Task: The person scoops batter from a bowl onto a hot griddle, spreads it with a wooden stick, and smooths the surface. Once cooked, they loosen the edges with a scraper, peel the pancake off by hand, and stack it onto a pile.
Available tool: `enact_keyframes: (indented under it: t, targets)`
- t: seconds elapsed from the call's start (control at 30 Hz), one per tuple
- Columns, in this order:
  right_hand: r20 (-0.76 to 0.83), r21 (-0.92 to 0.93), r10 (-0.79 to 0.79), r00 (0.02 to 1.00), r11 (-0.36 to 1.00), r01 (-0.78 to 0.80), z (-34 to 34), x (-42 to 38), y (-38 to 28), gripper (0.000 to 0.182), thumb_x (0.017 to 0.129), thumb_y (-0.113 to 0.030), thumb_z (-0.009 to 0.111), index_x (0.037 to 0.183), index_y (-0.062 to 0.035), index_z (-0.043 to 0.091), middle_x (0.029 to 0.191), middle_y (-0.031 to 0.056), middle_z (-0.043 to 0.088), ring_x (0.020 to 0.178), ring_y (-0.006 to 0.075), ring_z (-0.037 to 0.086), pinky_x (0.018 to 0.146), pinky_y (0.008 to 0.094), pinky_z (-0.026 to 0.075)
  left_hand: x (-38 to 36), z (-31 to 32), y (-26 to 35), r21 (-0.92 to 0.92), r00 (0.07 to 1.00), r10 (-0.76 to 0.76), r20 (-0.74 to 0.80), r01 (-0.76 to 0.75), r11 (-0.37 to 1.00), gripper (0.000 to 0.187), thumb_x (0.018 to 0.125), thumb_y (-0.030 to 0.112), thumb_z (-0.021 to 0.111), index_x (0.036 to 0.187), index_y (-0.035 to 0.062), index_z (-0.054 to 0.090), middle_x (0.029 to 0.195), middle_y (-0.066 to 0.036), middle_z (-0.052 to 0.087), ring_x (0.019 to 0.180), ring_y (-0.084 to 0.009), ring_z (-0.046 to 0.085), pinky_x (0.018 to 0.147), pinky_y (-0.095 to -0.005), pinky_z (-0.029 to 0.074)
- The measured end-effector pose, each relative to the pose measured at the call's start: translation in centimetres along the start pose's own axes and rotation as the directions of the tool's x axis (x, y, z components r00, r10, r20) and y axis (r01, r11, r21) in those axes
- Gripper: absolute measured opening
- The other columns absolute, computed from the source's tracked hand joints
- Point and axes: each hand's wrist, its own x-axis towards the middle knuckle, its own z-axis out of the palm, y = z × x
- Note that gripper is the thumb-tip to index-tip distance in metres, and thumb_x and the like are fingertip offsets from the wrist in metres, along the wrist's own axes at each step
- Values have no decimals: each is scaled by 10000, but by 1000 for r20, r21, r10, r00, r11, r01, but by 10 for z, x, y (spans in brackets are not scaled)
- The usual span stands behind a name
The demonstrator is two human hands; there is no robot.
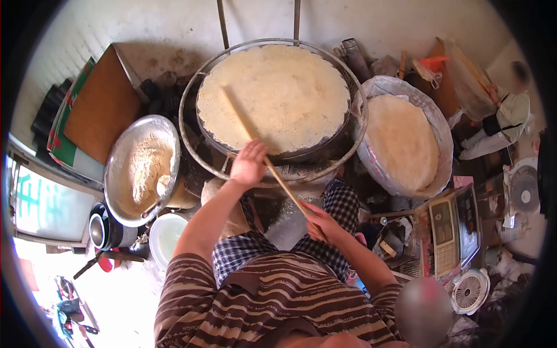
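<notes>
The fingers of both hands are closed round one long stick (pixel 264 153). The left hand (pixel 249 164) grips it about midway, just at the near rim of the griddle (pixel 355 124), knuckles up and fingers wrapped over the shaft. The right hand (pixel 322 223) clenches the near end, lower down and closer to the body, over the checked trousers (pixel 342 203).

The stick runs on a slant: its far tip lies out on the pancake (pixel 272 95), left of that round sheet's middle, and its shaft comes back and to the right, through the left hand, down to the right hand. So the long axis points away from the body and leftward, across the griddle. The left hand is the nearer one to the pancake; the right sits well back from the griddle's rim.

The pancake covers almost the whole griddle, pale and even. To the right of the griddle, touching or nearly touching its rim, a lined basket (pixel 444 133) holds a stack of finished sheets (pixel 400 142). To the left of the griddle stands a metal basin (pixel 116 168) of batter with a ladle (pixel 161 187) in it
</notes>
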Motion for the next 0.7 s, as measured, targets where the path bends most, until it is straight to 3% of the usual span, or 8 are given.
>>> enact_keyframes:
  t: [0.13, 0.23, 0.33, 0.43, 0.53, 0.6, 0.63, 0.7]
  targets:
    - [104, -298, -34, 994, 952, 64, 19, 32, -12, 481, 938, -121, 475, 1402, -195, 370, 493, -28, 398, 359, 62, 350, 350, 204, 293, -31, -62, -17, 45, 995, -84, 52, 81, 996, 557, 718, 115, 584, 1264, 50, 494, 1279, -159, 503, 1270, -313, 391, 1111, -456, 215]
    - [221, -523, -51, 974, 837, 162, 37, 22, -8, 486, 925, -137, 504, 1387, -247, 401, 562, -30, 481, 388, 44, 391, 362, 197, 341, -60, -117, 3, 213, 988, 152, 27, -154, 965, 582, 735, 52, 561, 1306, 137, 491, 1326, -162, 473, 1246, -351, 418, 1068, -471, 281]
    - [465, -533, -244, 851, 690, 490, 40, 11, -15, 473, 931, -147, 512, 1384, -100, 386, 760, 38, 629, 550, 80, 521, 545, 225, 476, -92, -161, 22, 337, 988, 148, -31, -129, 933, 423, 799, 66, 528, 1220, 73, 571, 1116, -135, 607, 907, -310, 578, 852, -418, 449]
    - [62, -409, -653, 754, 673, 616, 20, 7, -30, 374, 947, -147, 483, 1310, -61, 462, 780, 43, 608, 679, 93, 570, 612, 252, 499, -147, -168, -21, 514, 982, -51, -180, 138, 846, 361, 809, 38, 535, 1161, 82, 604, 940, -90, 648, 814, -245, 596, 736, -374, 473]
    - [-311, -550, -766, 563, 628, 550, -41, 1, -21, 213, 934, -115, 470, 1095, -49, 592, 719, 26, 584, 636, 95, 571, 580, 240, 490, -208, -190, -84, 453, 798, -521, -304, 602, 657, 307, 851, 81, 506, 1142, 64, 606, 1032, -130, 636, 943, -303, 609, 811, -411, 488]
    - [-444, -650, -776, 449, 623, 435, -95, -5, 6, 179, 902, -60, 481, 990, -66, 636, 692, 34, 584, 607, 99, 583, 557, 250, 495, -293, -184, -165, 377, 738, -530, -419, 672, 638, 294, 938, 150, 444, 1149, 2, 583, 1119, -193, 597, 1005, -320, 586, 880, -404, 462]
    - [-504, -592, -745, 436, 666, 454, -114, -16, 19, 184, 899, -51, 472, 978, -64, 638, 686, 41, 593, 615, 91, 587, 551, 251, 491, -261, -206, -108, -86, 547, -712, -440, 764, 640, 337, 965, 214, 416, 1155, -12, 578, 1132, -185, 587, 1019, -313, 566, 913, -405, 434]
    - [-612, -711, -735, 293, 673, 203, -162, -34, 52, 180, 842, -70, 498, 930, -77, 655, 734, 114, 634, 623, 197, 618, 602, 313, 494, -288, -201, -118, -408, 382, -775, -504, 685, 603, 365, 979, 255, 391, 1154, -6, 577, 1136, -173, 573, 1029, -297, 547, 927, -405, 418]
